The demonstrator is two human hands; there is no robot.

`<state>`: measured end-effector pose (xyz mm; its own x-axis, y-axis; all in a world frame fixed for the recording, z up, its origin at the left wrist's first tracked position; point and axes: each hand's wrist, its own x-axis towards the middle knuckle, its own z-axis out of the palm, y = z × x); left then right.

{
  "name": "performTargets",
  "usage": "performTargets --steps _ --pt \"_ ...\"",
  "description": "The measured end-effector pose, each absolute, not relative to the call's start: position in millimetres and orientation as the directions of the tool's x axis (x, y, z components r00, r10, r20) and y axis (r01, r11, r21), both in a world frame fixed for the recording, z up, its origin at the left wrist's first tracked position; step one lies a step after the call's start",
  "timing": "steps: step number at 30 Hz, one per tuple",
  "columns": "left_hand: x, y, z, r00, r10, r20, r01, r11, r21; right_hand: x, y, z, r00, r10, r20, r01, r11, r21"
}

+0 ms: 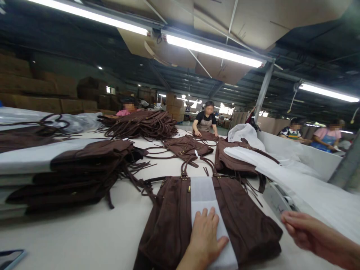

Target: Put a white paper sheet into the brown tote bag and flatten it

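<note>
A brown suede handbag (168, 221) lies flat on the white table (84, 232) in front of me, handles pointing away. A white foam sheet (204, 198) runs as a strip down the bag's middle. My left hand (206, 236) rests flat on that strip, fingers stretched out. My right hand (303, 228) hovers at the bag's right edge with its fingers curled together and nothing visible in them. A tape dispenser (278, 200) sits just beyond my right hand.
Stacks of brown bags (84, 172) lie to the left, more bags (185, 146) and a heap of straps (140, 125) farther back. White sheets (281, 165) pile up on the right. Other people work at the far end and right.
</note>
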<state>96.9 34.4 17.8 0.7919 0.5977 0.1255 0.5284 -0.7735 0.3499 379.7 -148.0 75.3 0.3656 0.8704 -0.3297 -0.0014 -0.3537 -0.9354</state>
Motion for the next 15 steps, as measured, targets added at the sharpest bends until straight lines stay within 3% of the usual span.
performTargets --steps 2,4,9,15 --pt "97 35 16 0.788 0.6 0.138 0.53 -0.775 0.344 340 -94 94 0.128 0.927 -0.353 -0.257 -0.313 -0.914" --pt "96 35 14 0.787 0.603 0.13 0.531 -0.769 0.355 310 -41 93 0.02 0.928 -0.373 -0.347 -0.344 -0.873" --pt "94 35 14 0.788 0.611 0.073 0.536 -0.741 0.405 285 47 44 0.034 0.89 -0.454 -0.252 -0.432 -0.866" --pt "98 40 15 0.802 0.597 0.021 0.527 -0.724 0.445 295 75 8 0.151 0.875 -0.459 -0.152 -0.439 -0.886"
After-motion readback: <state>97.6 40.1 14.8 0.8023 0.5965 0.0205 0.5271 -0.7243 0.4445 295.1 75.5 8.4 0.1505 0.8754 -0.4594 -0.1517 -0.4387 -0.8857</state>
